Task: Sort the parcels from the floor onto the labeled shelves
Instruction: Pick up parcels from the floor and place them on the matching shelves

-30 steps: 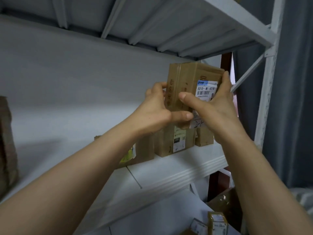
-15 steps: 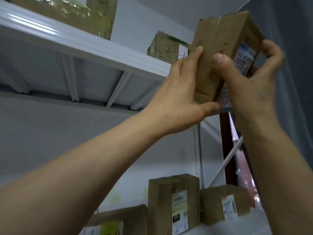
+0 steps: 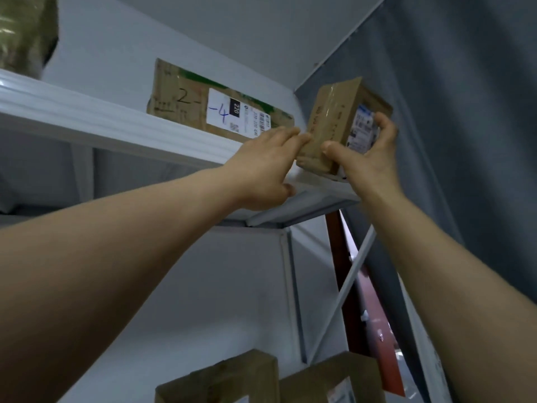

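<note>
One dark blue-grey curtain (image 3: 465, 141) hangs in soft folds down the right side. One white metal upper shelf (image 3: 116, 123), with a ribbed front lip, crosses the view, and a white diagonal brace (image 3: 348, 280) and a red-brown post (image 3: 372, 315) stand below its right end.

Five parcels show. The long carton (image 3: 186, 100) lies on the shelf, brown cardboard with green tape and a white label marked "-4". A left lower carton (image 3: 229, 379) and a right lower carton (image 3: 334, 379), both plain brown, stand side by side at the bottom edge. A plastic-wrapped parcel (image 3: 26, 33), glossy and olive, sits top left.

The small carton (image 3: 328, 123), taped brown cardboard with a white barcode label, is tilted at the shelf's right front corner, just beside the long carton.

Of the two hands, the left hand (image 3: 267, 167) presses straight fingers against its left face, while the right hand (image 3: 372, 152) grips it, thumb in front and fingers curled over the label.
</note>
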